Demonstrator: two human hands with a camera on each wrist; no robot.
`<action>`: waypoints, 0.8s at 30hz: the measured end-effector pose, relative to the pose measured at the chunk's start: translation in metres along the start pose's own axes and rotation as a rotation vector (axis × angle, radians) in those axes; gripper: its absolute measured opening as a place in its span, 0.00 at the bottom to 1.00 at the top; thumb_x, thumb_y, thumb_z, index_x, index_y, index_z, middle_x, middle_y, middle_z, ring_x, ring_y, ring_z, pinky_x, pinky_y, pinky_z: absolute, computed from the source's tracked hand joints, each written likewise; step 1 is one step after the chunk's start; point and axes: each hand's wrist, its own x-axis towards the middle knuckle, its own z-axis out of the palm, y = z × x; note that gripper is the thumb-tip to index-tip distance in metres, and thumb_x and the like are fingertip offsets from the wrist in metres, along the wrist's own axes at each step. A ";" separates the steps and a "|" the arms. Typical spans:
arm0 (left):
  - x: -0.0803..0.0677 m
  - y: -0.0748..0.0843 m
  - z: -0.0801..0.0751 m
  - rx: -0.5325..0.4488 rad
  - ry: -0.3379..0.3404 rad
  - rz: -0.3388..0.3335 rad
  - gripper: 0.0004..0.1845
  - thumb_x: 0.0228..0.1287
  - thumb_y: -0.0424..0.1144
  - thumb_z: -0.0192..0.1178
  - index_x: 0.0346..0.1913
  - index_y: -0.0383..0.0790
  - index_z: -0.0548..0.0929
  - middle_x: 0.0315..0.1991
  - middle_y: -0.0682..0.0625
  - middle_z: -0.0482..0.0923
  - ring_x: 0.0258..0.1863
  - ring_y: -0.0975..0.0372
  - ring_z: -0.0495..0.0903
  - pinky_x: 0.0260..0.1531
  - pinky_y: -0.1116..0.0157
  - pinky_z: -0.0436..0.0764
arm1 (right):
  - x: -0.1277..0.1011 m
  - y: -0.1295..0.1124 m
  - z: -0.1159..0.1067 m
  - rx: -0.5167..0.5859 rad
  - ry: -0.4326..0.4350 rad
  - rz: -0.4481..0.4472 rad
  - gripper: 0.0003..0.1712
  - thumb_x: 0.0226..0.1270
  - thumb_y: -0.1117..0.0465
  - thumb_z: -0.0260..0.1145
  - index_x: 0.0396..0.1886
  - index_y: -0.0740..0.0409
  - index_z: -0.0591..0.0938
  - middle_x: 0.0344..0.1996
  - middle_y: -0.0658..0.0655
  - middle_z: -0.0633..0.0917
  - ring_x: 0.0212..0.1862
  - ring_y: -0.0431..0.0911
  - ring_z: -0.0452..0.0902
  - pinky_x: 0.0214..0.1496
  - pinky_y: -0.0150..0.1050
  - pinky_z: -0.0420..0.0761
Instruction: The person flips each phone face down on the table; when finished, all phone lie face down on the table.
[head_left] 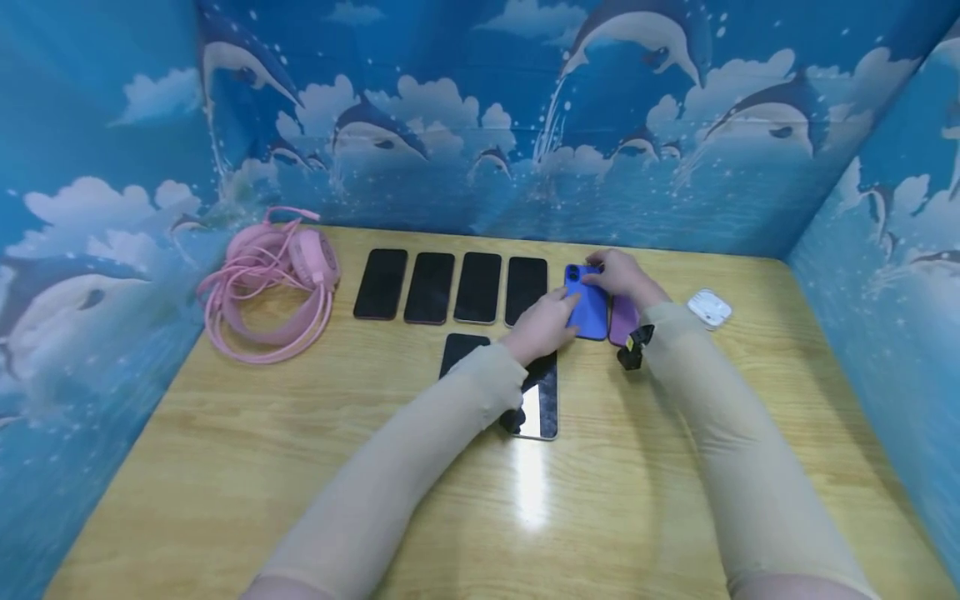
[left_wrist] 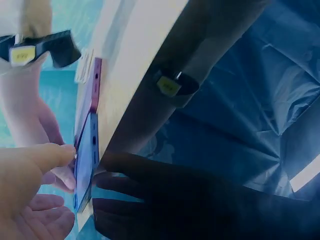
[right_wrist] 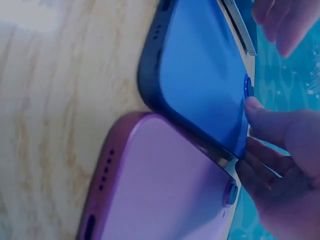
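A blue phone [head_left: 588, 304] lies back up on the wooden table [head_left: 300, 467], at the right end of a row of phones. It overlaps a purple phone [head_left: 622, 321] on its right. My left hand [head_left: 562, 312] pinches the blue phone's near left edge between thumb and fingers. My right hand [head_left: 600, 275] grips its far end. In the right wrist view the blue phone [right_wrist: 200, 70] is tilted up over the purple phone [right_wrist: 160, 190], with my right fingers [right_wrist: 270, 125] on its edge. The left wrist view shows the blue phone [left_wrist: 86, 160] edge-on, with the purple phone [left_wrist: 94, 85] behind it.
Several dark phones [head_left: 430, 287] lie screen up in a row left of the blue one. Two more phones [head_left: 542, 400] lie nearer, under my left forearm. Pink headphones [head_left: 277, 275] sit at the far left and a white earbud case [head_left: 709, 307] at the right. Dolphin-printed walls [head_left: 480, 125] enclose the table.
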 end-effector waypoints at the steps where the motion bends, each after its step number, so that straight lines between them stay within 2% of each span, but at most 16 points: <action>1: 0.001 0.002 0.001 0.013 -0.010 0.002 0.33 0.68 0.47 0.58 0.72 0.39 0.61 0.72 0.40 0.56 0.70 0.54 0.57 0.66 0.63 0.64 | 0.001 0.000 0.000 -0.013 -0.013 -0.002 0.28 0.68 0.60 0.63 0.61 0.73 0.71 0.58 0.73 0.74 0.60 0.64 0.68 0.62 0.55 0.69; 7: 0.009 0.010 0.011 0.052 -0.021 0.034 0.31 0.69 0.44 0.57 0.70 0.36 0.64 0.70 0.37 0.58 0.70 0.52 0.57 0.66 0.62 0.63 | 0.003 0.001 0.001 -0.015 -0.039 0.016 0.27 0.67 0.60 0.64 0.60 0.72 0.73 0.58 0.71 0.74 0.61 0.63 0.67 0.64 0.55 0.67; 11: 0.009 0.011 0.014 0.101 0.006 0.056 0.24 0.68 0.44 0.58 0.63 0.35 0.73 0.63 0.37 0.68 0.63 0.53 0.68 0.59 0.64 0.73 | 0.005 -0.001 0.001 -0.039 -0.026 -0.006 0.24 0.66 0.62 0.64 0.57 0.73 0.75 0.56 0.71 0.77 0.59 0.63 0.70 0.63 0.54 0.69; 15: 0.006 0.013 0.014 0.136 0.034 0.068 0.17 0.66 0.45 0.60 0.52 0.38 0.81 0.53 0.40 0.74 0.54 0.56 0.74 0.50 0.65 0.79 | 0.008 -0.004 0.002 -0.050 -0.013 -0.003 0.19 0.69 0.64 0.60 0.54 0.73 0.77 0.50 0.72 0.79 0.53 0.63 0.73 0.58 0.54 0.72; 20: 0.005 0.015 0.013 0.139 0.019 0.068 0.17 0.66 0.47 0.61 0.50 0.38 0.81 0.53 0.39 0.75 0.55 0.56 0.73 0.51 0.66 0.77 | 0.014 -0.009 0.004 -0.115 -0.024 0.007 0.15 0.74 0.63 0.53 0.49 0.72 0.77 0.46 0.72 0.79 0.48 0.62 0.74 0.51 0.53 0.74; 24: 0.003 0.015 0.013 0.122 0.036 0.082 0.15 0.64 0.46 0.63 0.47 0.38 0.82 0.51 0.40 0.75 0.52 0.56 0.73 0.49 0.65 0.78 | 0.017 -0.011 0.002 -0.141 -0.034 0.030 0.18 0.76 0.62 0.48 0.51 0.72 0.75 0.48 0.72 0.78 0.51 0.63 0.73 0.55 0.55 0.71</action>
